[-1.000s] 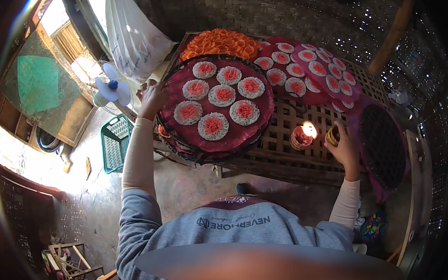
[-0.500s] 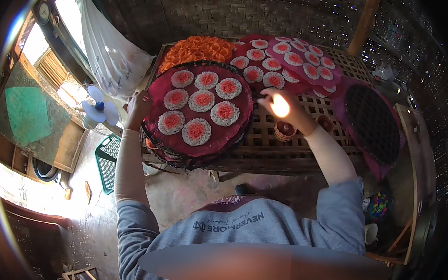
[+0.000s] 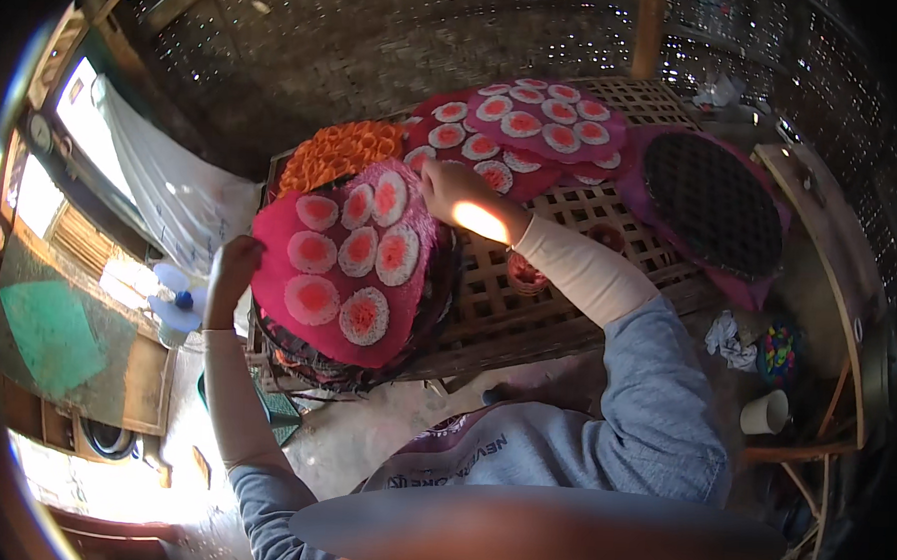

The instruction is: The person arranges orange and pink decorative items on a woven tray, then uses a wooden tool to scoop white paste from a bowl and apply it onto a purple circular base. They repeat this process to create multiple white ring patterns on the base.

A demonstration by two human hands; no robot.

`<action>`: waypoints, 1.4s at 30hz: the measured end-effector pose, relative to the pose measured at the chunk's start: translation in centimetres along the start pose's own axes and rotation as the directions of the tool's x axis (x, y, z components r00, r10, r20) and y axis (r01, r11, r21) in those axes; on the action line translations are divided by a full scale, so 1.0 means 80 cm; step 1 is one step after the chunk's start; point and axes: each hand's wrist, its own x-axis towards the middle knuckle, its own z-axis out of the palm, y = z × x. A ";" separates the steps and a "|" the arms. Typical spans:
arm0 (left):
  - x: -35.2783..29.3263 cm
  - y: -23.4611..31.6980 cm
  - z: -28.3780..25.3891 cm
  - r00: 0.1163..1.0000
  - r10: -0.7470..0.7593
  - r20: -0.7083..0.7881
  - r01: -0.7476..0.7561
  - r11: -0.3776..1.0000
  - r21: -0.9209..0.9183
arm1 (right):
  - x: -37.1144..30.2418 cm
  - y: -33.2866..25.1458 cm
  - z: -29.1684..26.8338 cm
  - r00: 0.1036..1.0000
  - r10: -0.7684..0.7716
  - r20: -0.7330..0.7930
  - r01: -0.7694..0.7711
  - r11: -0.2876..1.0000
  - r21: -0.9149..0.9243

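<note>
Between both hands I hold a pink cloth sheet (image 3: 274, 277) raised at its edges. It bears several white lacy discs (image 3: 365, 316) with reddish-pink centres, which look like puffed rice crackers. My left hand (image 3: 234, 269) pinches the sheet's left edge. My right hand (image 3: 460, 196) is closed on its far right edge, where the sheet bends up. Under the sheet sits a stack of dark-rimmed round trays (image 3: 433, 304), partly hidden. Beside my right forearm stands a small reddish woven basket (image 3: 526, 273).
The lattice-topped table (image 3: 482, 312) carries an orange heap (image 3: 342, 153) at far left and more disc-covered pink sheets (image 3: 555, 131) behind. On the right lies a dark oval mesh tray (image 3: 714, 204) over purple cloth. A fan (image 3: 177, 298) stands left; a white cup (image 3: 765, 412) sits low right.
My right hand has come left and taken hold of the sheet's far right edge. The sheet, flat on the tray before, is now lifted and bent. The view has also shifted.
</note>
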 end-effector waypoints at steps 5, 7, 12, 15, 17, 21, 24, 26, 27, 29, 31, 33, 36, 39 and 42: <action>0.076 0.091 -0.038 0.988 0.125 0.096 -0.100 0.968 -0.231 | 0.059 0.028 -0.113 0.999 -0.034 -0.038 0.036 0.999 0.036; 0.120 0.141 -0.020 0.975 0.190 0.111 -0.161 0.960 -0.230 | 0.088 0.096 -0.156 0.999 -0.028 -0.023 0.024 0.990 -0.142; 0.200 0.250 0.097 0.952 0.305 0.026 -0.279 0.900 -0.335 | 0.089 0.213 -0.258 0.971 0.006 -0.240 -0.074 0.959 -0.274; 0.238 0.269 0.181 0.951 0.286 0.119 -0.218 0.891 -0.398 | 0.084 0.267 -0.278 0.918 0.223 -0.329 -0.336 0.877 -0.344; 0.264 0.227 0.240 0.963 0.230 0.138 -0.178 0.933 -0.312 | 0.073 0.290 -0.273 0.913 0.298 -0.280 -0.406 0.740 -0.536; 0.216 0.204 0.215 0.989 0.146 -0.006 -0.139 0.954 0.264 | 0.040 0.272 -0.236 0.914 0.314 -0.258 -0.406 0.743 -0.533; 0.128 0.166 0.104 0.974 0.159 -0.159 -0.063 0.872 0.485 | 0.037 0.200 -0.173 0.982 0.181 -0.054 -0.187 0.886 -0.425; 0.067 0.125 0.044 0.945 0.202 -0.256 -0.066 0.887 0.457 | 0.038 0.158 -0.119 0.989 0.063 0.134 -0.033 0.976 -0.214; 0.042 0.090 0.027 0.933 0.166 -0.320 -0.002 0.890 0.456 | 0.038 0.145 -0.090 0.972 0.004 0.236 0.018 0.995 -0.094; -0.018 0.007 -0.003 0.902 0.063 -0.427 0.120 0.914 0.388 | 0.045 0.103 -0.040 0.923 -0.082 0.377 0.108 0.993 -0.050; -0.061 -0.067 -0.001 0.887 -0.100 -0.451 0.207 0.959 0.193 | 0.050 0.098 0.005 0.927 -0.085 0.366 0.109 0.993 -0.046; -0.102 -0.140 0.020 0.881 -0.147 -0.450 0.196 0.978 0.064 | 0.060 0.095 0.042 0.927 -0.085 0.364 0.122 0.989 -0.080; -0.141 -0.141 0.055 0.899 -0.271 -0.345 0.291 0.957 0.006 | 0.059 0.099 0.062 0.944 -0.054 0.325 0.102 0.986 -0.132; -0.151 -0.151 0.071 0.972 -0.035 -0.234 0.079 0.980 0.184 | 0.068 0.109 0.075 0.930 -0.040 0.364 0.033 0.999 0.027; -0.146 -0.133 0.085 0.910 0.227 -0.347 -0.171 0.968 0.186 | 0.058 0.106 0.085 0.967 0.095 0.236 -0.132 0.980 0.146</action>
